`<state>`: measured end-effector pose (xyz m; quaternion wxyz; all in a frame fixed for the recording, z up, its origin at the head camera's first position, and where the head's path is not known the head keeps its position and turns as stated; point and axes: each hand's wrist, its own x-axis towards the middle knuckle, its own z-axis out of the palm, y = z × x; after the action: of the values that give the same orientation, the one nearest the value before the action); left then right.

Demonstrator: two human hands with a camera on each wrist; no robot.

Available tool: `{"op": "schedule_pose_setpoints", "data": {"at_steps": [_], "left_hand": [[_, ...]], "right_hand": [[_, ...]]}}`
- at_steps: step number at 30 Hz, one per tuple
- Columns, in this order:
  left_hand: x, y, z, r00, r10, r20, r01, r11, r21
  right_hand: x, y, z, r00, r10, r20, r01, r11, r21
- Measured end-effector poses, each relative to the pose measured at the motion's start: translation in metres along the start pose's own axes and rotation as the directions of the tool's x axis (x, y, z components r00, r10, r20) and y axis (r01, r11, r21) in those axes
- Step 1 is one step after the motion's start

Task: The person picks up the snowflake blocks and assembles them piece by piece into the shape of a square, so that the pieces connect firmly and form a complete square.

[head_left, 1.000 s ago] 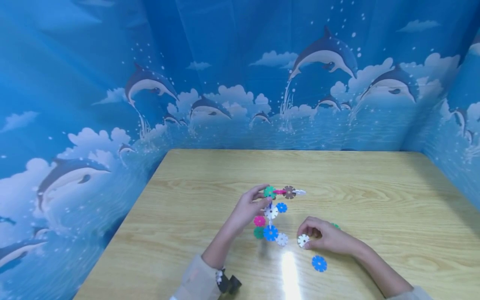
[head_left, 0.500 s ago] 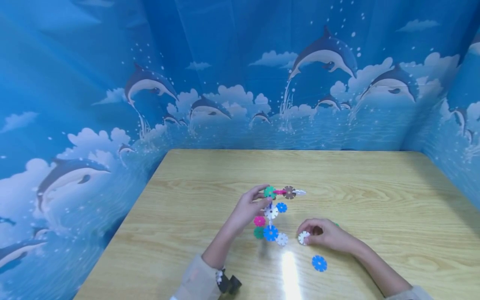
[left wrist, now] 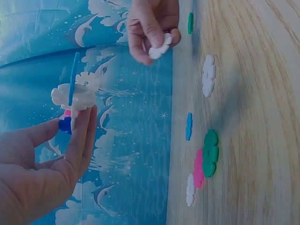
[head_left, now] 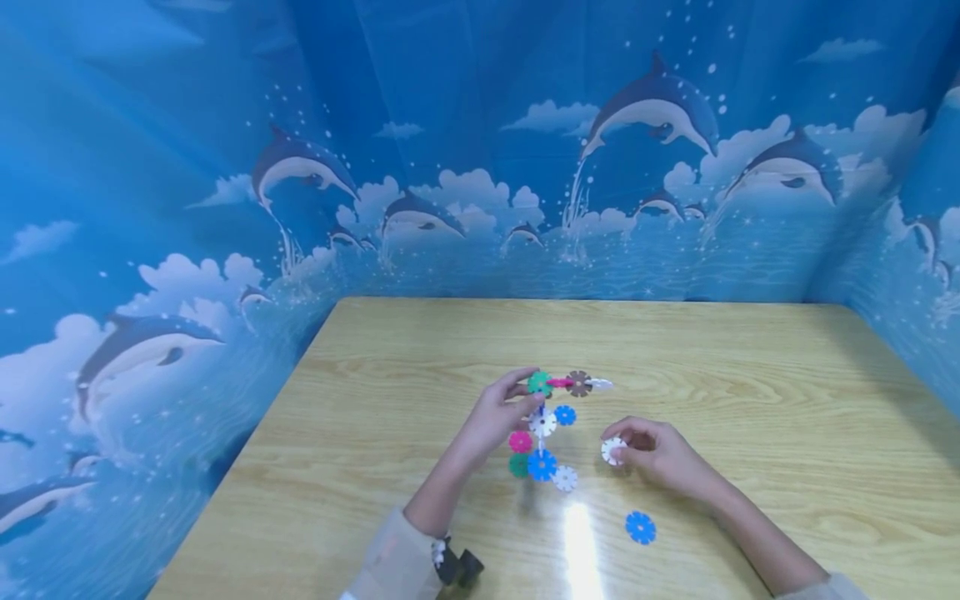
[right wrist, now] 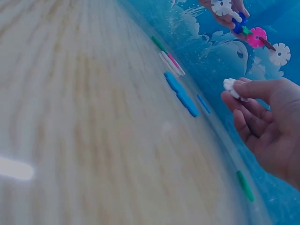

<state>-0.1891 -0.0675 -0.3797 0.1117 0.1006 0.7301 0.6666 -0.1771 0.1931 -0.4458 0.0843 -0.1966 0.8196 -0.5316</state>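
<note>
My left hand (head_left: 498,417) grips a chain of slotted plastic snowflake discs above the table. In the head view the chain includes a green disc (head_left: 539,382), a pink one seen edge-on (head_left: 559,383), a brown one (head_left: 578,383) and a white one at its far end. Nearer me it runs through another white disc (head_left: 543,422) to a blue disc (head_left: 542,465). To the right, my right hand (head_left: 663,454) pinches a single white snowflake disc (right wrist: 230,87) between thumb and fingers, apart from the chain. The left fingers hide part of the chain.
Loose discs lie on the wooden table (head_left: 750,358): pink (head_left: 521,442), green (left wrist: 211,153), white (head_left: 566,478), small blue (head_left: 565,415) and larger blue (head_left: 641,527). Another green disc (right wrist: 244,186) shows in the right wrist view. A dolphin-print curtain (head_left: 465,125) stands behind the table.
My right hand has moved up in the head view, carrying the white disc farther from the loose blue disc. The left hand and its chain have barely moved.
</note>
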Motion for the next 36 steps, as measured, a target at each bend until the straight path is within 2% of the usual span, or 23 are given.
{"op": "schedule_pose_setpoints", "data": {"at_steps": [6,11,17,26,36], "left_hand": [[0.001,-0.001,0.000,1.000,-0.007,0.000,0.007,1.000,0.003],[0.000,0.000,0.000,1.000,0.001,0.003,-0.001,1.000,0.006],[-0.001,0.001,0.000,1.000,0.007,0.007,-0.007,1.000,0.008],[-0.001,0.001,0.001,1.000,0.009,0.007,-0.009,1.000,0.016],[-0.001,0.001,0.000,1.000,0.011,0.005,-0.011,1.000,0.001]], "right_hand": [[0.002,-0.017,-0.009,0.989,0.011,-0.149,-0.004,0.999,0.052],[0.005,-0.033,-0.018,0.975,0.052,-0.216,-0.031,0.995,0.097],[0.009,-0.049,-0.024,0.961,0.069,-0.269,-0.041,0.993,0.111],[0.013,-0.059,-0.024,0.941,0.065,-0.333,-0.022,0.991,0.132],[0.016,-0.064,-0.019,0.939,0.087,-0.332,-0.022,0.980,0.196]]}}
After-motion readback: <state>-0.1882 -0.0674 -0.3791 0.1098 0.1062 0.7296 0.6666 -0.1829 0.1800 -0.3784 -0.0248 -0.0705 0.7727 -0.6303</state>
